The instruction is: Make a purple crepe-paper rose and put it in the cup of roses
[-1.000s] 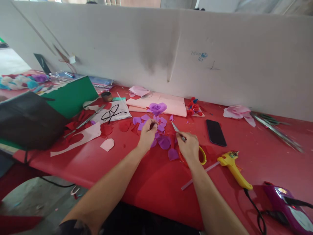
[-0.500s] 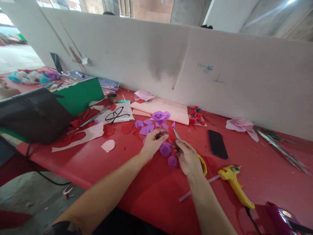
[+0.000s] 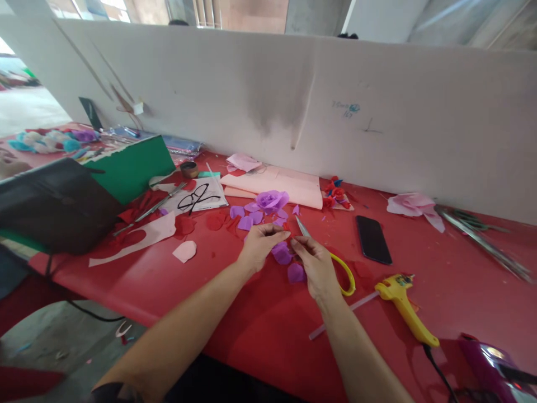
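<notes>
My left hand (image 3: 260, 246) is closed, thumb and fingers pinching a small red paper piece (image 3: 286, 226). Just right of it, my right hand (image 3: 314, 260) pinches at the same red piece, which the fingers mostly hide. Beneath my right hand lie scissors with a yellow handle (image 3: 347, 274); their blade points away past the knuckles. Purple paper petals (image 3: 282, 253) are scattered around and under both hands. Beyond them stands a purple paper flower (image 3: 272, 200) with layered petals.
To the right are a black phone (image 3: 373, 239) and a yellow glue gun (image 3: 405, 308) with its cord. Folded pink paper (image 3: 289, 187) lies at the back near the white partition (image 3: 210, 95). Glasses (image 3: 198, 197) and a dark bag (image 3: 62, 204) are on the left.
My right hand has shifted slightly left, closer to my left hand, showing more of the scissors' yellow handle. Less of the red paper shows between the fingers. The view has tilted a little.
</notes>
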Action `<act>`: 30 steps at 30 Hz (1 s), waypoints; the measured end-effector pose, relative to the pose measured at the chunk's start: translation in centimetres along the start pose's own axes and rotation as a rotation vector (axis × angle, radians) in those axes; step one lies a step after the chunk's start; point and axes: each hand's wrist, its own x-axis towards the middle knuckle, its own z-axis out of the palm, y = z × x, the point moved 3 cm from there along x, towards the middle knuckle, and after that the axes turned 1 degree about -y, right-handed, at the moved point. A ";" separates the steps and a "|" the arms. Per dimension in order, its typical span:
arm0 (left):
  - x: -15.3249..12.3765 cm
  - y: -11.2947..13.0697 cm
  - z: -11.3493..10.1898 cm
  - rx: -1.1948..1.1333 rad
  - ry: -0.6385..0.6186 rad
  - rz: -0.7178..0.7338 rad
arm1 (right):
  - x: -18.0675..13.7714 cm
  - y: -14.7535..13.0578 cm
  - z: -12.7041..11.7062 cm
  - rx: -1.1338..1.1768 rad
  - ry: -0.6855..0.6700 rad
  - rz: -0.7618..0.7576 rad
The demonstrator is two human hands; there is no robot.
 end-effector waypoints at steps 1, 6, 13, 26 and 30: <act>0.0 0.0 0.0 -0.006 0.004 -0.006 | 0.0 0.1 0.0 -0.007 0.003 -0.001; 0.3 -0.2 -0.3 -0.074 0.037 -0.020 | 0.1 0.1 0.0 0.003 0.007 0.013; 0.6 -0.1 -0.4 -0.097 0.052 -0.021 | 0.0 -0.1 0.1 0.007 0.016 0.033; 0.3 0.4 -0.4 -0.089 0.049 -0.077 | 0.4 0.9 -0.3 0.024 0.044 0.015; 0.4 0.4 -0.4 -0.088 0.045 -0.059 | 0.5 1.0 -0.5 -0.004 0.023 -0.039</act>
